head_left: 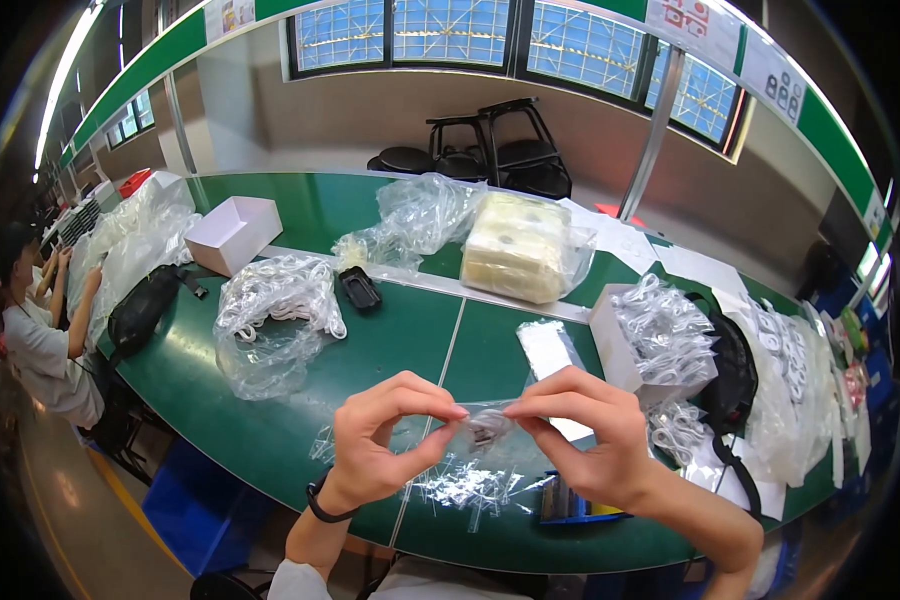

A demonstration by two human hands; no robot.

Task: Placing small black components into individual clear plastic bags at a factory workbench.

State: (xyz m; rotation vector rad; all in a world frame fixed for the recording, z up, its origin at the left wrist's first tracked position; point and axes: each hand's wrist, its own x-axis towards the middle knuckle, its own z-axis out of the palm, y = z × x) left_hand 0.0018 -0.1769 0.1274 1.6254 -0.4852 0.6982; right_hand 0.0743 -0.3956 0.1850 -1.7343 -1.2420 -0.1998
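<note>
Over the green workbench (390, 350), a small clear plastic bag (488, 428) is stretched between my two hands, with what looks like a coiled cable inside. My left hand (382, 440), with a black band on its wrist, pinches one upper corner between thumb and fingertips. The opposite corner is pinched in my right hand (598, 440). Below the bag lies a heap of shiny clear plastic scraps (475, 482). A blue tray (570, 505) sits under my right hand and is partly hidden. Just beyond the bag is a stack of flat white packets (548, 350).
A white box of bagged cables (660, 330) stands right, beside a black waist bag (730, 370). Bundled white cables (280, 290) lie left, near a black object (359, 288). A wrapped yellowish block (515, 245) sits at the back. Another person (50, 330) works far left.
</note>
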